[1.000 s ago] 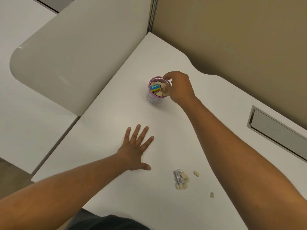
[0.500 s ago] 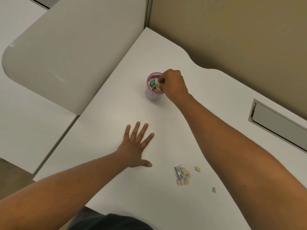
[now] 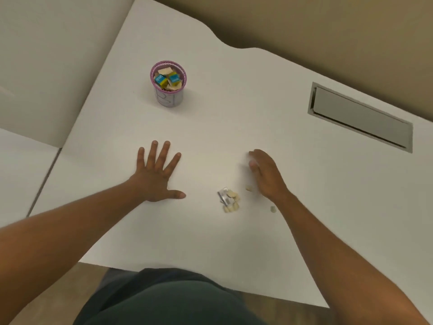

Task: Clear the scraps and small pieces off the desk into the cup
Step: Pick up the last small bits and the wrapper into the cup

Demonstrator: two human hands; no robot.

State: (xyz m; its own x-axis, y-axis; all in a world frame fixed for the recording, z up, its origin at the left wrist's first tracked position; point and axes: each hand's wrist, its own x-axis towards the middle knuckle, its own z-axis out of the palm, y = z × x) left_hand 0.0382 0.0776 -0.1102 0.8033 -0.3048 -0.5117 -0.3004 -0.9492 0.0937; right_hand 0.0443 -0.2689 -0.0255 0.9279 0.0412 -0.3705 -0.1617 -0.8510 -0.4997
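My left hand [image 3: 155, 174] lay flat on the white desk [image 3: 269, 95], palm down, its fingers [image 3: 165, 151] spread wide apart and holding nothing. My right hand [image 3: 266, 174] was over the desk off to its right, blurred, its fingers [image 3: 254, 158] loosely extended and close together; I could not tell whether anything was pinched in them. The cup [image 3: 168, 84], pink-rimmed, stood upright well beyond both hands, nearer the left one's line, with two blue-and-yellow blocks [image 3: 166, 79] and pale pieces inside it. The scraps lay between my hands, closer to the right: a small cluster of pale bits with a silvery piece [image 3: 228, 200] sat below and left of my right palm. One pale bit [image 3: 248, 188] lay just beside the heel of that hand. Another bit [image 3: 272, 209] lay close by my right wrist. A grey recessed hatch [image 3: 360, 116] sat in the desk far to the right.
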